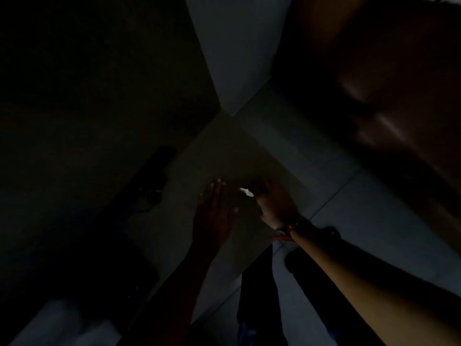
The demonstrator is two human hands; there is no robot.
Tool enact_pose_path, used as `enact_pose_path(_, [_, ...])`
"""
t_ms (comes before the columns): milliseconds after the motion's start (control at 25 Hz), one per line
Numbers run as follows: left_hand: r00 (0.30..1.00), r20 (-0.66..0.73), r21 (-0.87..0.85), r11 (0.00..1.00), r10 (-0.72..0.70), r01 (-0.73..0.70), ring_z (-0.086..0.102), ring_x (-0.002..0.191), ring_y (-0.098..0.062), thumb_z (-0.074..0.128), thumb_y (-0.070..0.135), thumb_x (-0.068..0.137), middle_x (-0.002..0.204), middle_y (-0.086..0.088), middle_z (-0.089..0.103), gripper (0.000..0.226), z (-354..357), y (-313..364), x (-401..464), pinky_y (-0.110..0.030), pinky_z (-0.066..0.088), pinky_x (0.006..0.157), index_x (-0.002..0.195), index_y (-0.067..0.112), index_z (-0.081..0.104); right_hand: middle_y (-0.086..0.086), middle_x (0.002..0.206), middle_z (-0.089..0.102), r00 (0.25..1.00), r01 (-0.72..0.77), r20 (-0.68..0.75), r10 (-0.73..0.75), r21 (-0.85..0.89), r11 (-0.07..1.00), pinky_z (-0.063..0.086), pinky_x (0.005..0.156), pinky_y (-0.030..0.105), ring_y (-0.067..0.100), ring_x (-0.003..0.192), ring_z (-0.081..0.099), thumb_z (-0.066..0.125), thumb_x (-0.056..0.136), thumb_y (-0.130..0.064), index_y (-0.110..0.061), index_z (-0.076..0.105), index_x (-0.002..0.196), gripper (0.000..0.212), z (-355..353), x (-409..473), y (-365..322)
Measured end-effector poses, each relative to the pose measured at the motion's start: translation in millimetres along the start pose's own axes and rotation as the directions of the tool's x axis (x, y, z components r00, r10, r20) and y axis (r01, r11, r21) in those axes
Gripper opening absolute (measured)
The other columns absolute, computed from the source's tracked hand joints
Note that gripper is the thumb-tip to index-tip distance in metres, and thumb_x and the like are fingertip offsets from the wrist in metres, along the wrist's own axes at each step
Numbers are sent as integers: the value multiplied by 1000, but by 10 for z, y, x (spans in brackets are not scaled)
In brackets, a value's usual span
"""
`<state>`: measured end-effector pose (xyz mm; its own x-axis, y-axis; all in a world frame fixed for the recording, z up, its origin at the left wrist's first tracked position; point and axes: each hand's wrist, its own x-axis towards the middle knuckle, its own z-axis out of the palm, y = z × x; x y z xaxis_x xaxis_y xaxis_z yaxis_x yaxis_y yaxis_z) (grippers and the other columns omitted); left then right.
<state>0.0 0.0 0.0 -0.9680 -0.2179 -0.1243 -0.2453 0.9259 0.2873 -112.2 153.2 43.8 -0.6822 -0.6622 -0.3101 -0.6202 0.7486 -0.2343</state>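
The pale grey tiled floor (361, 208) fills the right side, under a dark brown glossy wooden piece of furniture (399, 96) at the upper right. A dim, flat, greyish bench (224, 151) runs through the middle of the very dark scene, with a black corded device (157, 176) at its left edge. The left hand (214, 213) lies flat against the bench, fingers straight and together. Just beside it, the right hand (273, 203), with a red thread wristband (284, 236) on its wrist, pinches a small bright white scrap (247, 192) with curled fingers, holding it between the two hands above the bench.
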Motion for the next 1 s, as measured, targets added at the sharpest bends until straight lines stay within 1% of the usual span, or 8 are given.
enact_pose_path(120, [986,97,6,991,-136,136,29,154,-25,40,47,104,166,-10,29,67,631,-386,-384,-48,34,122,157,8,29,11,139,45,999,7,44,-9,42,999,53,91,51,37,124,42,71,71,-6,-23,50,128,63,800,132,-183])
enact_pose_path(240, [963,184,15,980,-197,198,23,156,-24,39,49,104,169,-9,22,70,1188,-814,-819,-49,27,125,160,10,22,13,137,47,998,-17,59,12,81,997,52,90,50,39,122,44,64,80,-8,-19,55,125,47,1590,229,-399])
enact_pose_path(360, [942,252,50,975,-222,216,19,157,-25,40,48,104,170,-10,18,71,1571,-1146,-1070,-49,25,126,161,11,18,20,139,49,991,-29,131,3,197,980,46,103,49,42,127,44,63,82,-5,-11,51,132,52,2301,331,-489])
enact_pose_path(480, [913,301,19,959,-276,284,20,157,-28,40,46,105,169,-12,18,70,1875,-1332,-1315,-49,25,125,160,9,18,22,121,63,971,-93,239,29,265,960,47,99,44,39,116,55,65,83,-9,-4,64,115,32,2863,291,-495])
enact_pose_path(560, [903,321,34,956,-285,290,20,157,-27,39,46,106,170,-12,17,69,2029,-1421,-1467,-49,23,126,160,10,17,21,107,69,963,-131,266,41,330,935,48,91,41,36,104,61,65,83,-12,-3,70,100,19,3089,212,-538])
enact_pose_path(680, [886,360,42,954,-291,297,20,157,-24,38,47,106,170,-9,16,69,2252,-1522,-1655,-48,22,127,161,12,15,18,95,71,978,-110,206,17,453,884,51,84,40,35,93,64,70,79,-8,-6,72,87,9,3319,126,-669])
enact_pose_path(840, [912,313,-7,960,-264,280,39,149,-31,52,39,103,163,-17,34,66,2393,-1555,-1904,-51,37,120,155,3,34,19,93,70,977,-120,212,1,549,827,50,79,39,34,90,64,73,76,-4,-5,72,84,8,3469,-16,-819])
enact_pose_path(1000, [931,281,65,972,-234,225,42,147,-30,48,41,100,160,-17,41,64,2361,-1596,-1949,-53,38,119,151,2,41,18,86,74,980,-124,197,10,574,810,52,72,40,34,81,68,79,73,-7,-5,72,80,10,3412,-141,-870])
